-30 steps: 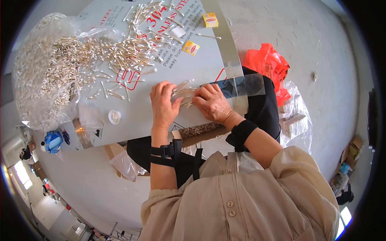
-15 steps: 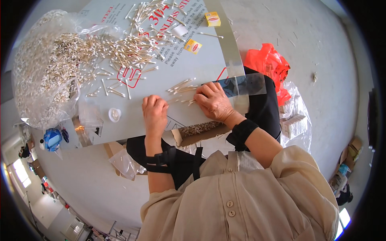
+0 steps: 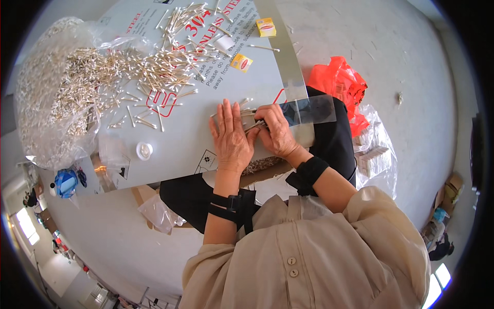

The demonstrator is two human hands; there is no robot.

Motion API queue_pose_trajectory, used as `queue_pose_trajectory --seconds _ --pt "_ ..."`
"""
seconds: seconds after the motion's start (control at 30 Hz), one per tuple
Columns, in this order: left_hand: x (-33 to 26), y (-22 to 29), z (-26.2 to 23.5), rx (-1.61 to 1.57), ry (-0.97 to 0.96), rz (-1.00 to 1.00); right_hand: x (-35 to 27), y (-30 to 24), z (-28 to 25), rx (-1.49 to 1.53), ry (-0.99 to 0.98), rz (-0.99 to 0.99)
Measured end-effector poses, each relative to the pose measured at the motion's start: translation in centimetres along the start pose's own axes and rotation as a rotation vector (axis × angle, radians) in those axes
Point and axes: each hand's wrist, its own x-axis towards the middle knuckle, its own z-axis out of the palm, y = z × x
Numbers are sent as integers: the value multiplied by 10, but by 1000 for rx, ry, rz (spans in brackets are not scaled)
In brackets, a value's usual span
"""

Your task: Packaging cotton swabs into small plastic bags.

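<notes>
My left hand (image 3: 232, 138) lies with its fingers stretched out over the grey printed table sheet (image 3: 206, 98), thumb toward my right hand. My right hand (image 3: 278, 131) is curled, thumb and fingers closed on a few cotton swabs (image 3: 253, 126) whose sticks point toward the left palm. Just beyond the fingers of both hands, more loose swabs (image 3: 246, 101) show on the sheet. How many swabs are gripped is hidden by the fingers. Below the hands, partly covered by them, a cardboard box (image 3: 263, 166) full of swabs stands at the table's near edge.
A big clear bag (image 3: 59, 98) spills a heap of swabs (image 3: 154, 67) across the left and back. Two yellow boxes (image 3: 266, 28) lie far right, and a round clear container (image 3: 144, 151) sits near left. Right of the table is a red plastic bag (image 3: 337, 82) beside a clear bag of white packs (image 3: 374, 149).
My left hand has moved right and its fingers have straightened from a curl. My right hand has shifted slightly and now grips swabs that lay beside it. The view has shifted slightly.
</notes>
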Motion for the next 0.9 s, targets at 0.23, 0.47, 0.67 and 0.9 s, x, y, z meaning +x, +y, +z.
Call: queue_pose_trajectory --seconds 0.23,0.47,0.67,0.9 --pt "-6 -10 9 -10 -133 -23 6 -1 4 242 272 236" --pt "22 -24 -7 26 -84 93 20 -3 -2 331 228 332" --pt "-3 -14 3 -47 -40 -71 32 7 -7 -113 14 91" --pt "-9 -15 10 -15 -71 -114 60 11 -13 -266 -247 -122"
